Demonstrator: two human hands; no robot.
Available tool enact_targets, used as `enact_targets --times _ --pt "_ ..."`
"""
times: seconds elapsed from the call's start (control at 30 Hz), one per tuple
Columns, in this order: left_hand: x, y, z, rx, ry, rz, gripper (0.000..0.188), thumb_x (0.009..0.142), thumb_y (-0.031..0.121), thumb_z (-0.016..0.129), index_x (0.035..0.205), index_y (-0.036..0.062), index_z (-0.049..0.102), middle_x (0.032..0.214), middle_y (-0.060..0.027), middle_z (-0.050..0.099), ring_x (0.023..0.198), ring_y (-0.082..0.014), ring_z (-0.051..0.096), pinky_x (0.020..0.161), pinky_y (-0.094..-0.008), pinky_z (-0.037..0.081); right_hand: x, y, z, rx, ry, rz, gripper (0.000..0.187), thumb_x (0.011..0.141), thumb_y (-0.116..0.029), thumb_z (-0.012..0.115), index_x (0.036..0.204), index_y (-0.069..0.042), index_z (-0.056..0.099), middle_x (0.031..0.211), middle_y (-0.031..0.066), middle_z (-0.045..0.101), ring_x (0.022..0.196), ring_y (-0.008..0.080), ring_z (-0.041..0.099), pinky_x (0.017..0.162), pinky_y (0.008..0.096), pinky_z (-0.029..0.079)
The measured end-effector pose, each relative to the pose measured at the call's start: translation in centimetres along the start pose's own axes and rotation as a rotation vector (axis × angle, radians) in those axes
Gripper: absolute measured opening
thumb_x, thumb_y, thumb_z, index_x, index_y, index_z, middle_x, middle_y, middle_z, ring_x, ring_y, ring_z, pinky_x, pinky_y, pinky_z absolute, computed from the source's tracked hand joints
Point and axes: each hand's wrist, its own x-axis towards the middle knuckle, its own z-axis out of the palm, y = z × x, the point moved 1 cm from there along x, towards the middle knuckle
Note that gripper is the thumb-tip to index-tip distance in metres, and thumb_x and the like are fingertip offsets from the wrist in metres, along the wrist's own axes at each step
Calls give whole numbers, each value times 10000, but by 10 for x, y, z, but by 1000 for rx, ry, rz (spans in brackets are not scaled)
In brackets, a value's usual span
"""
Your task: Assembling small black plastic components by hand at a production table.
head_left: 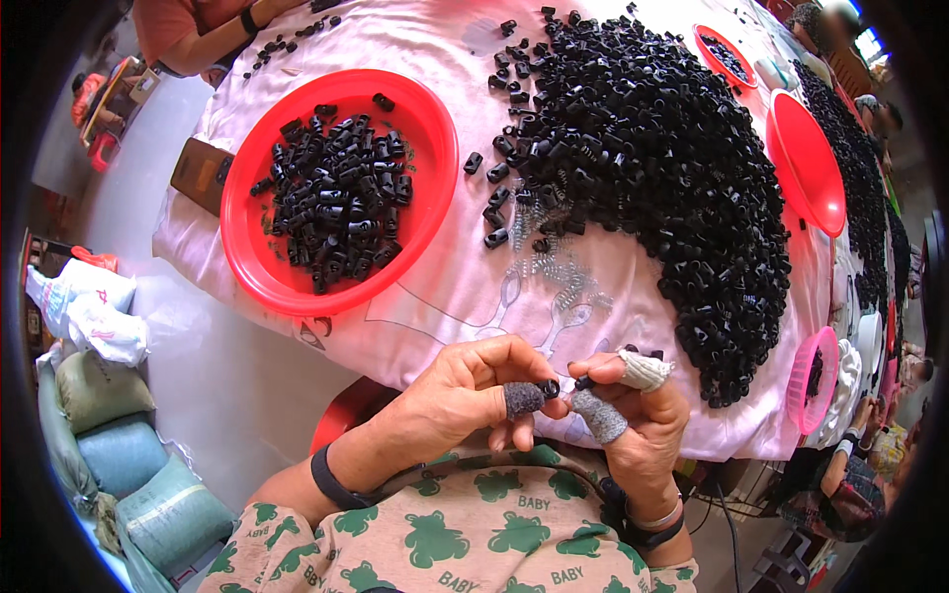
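Note:
My left hand (pixel 460 385), a dark grey knitted cover on its thumb, pinches a small black plastic cord-lock piece (pixel 551 388). Close beside it, my right hand (pixel 647 430) grips another small black piece (pixel 584 381) between thumb and forefinger. A grey cover wraps the right thumb and a white one the forefinger. Both hands meet above the table's near edge. Beyond them lie loose metal springs (pixel 565 279) on the pale pink cloth (pixel 425 341). A large heap of black cord-lock pieces (pixel 633 128) spreads behind and to the right. The red basin (pixel 242 232) at left holds assembled-looking black cord locks (pixel 336 198).
A brown phone-like object (pixel 201 175) lies beside the basin. Another red basin (pixel 806 163) and a pink basket (pixel 814 381) stand at right. Another person's arm (pixel 213 44) rests at the far left edge. Stuffed sacks (pixel 173 509) sit on the floor at left.

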Motion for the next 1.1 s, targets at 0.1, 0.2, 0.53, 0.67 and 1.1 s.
enact_targets --times 0.1,0.2,0.53,0.67,1.1 --pt "0 -1 3 4 15 26 224 915 122 620 1094 11 541 955 -122 649 695 -119 648 517 -171 481 1 0 0 -236 -52 -151 340 777 109 682 1094 24 593 1066 125 643 978 183 636 836 290 521" --pt "0 -3 2 31 38 52 225 909 131 633 1079 8 550 907 -85 635 682 -107 632 500 -171 451 -1 0 3 -301 -49 -174 331 768 109 690 1075 13 610 1048 113 646 963 169 634 812 279 517" --pt "-2 -2 6 95 71 18 227 889 130 659 1065 2 593 849 -44 621 629 -72 591 492 -169 408 -2 4 3 -159 32 -61 324 769 88 701 1071 -6 633 1020 81 631 932 144 618 816 258 498" --pt "-3 -1 5 118 86 8 228 887 133 663 1061 2 596 843 -40 627 625 -66 583 500 -173 411 -2 1 2 -250 26 -74 317 750 101 711 1039 2 627 1010 49 589 925 146 610 853 260 490" --pt "-3 3 9 181 150 9 222 884 107 652 1069 -9 612 808 -46 636 599 -61 561 517 -186 424 4 -2 5 -412 -11 -175 321 724 97 698 1019 -30 692 969 92 663 894 179 635 789 272 504"
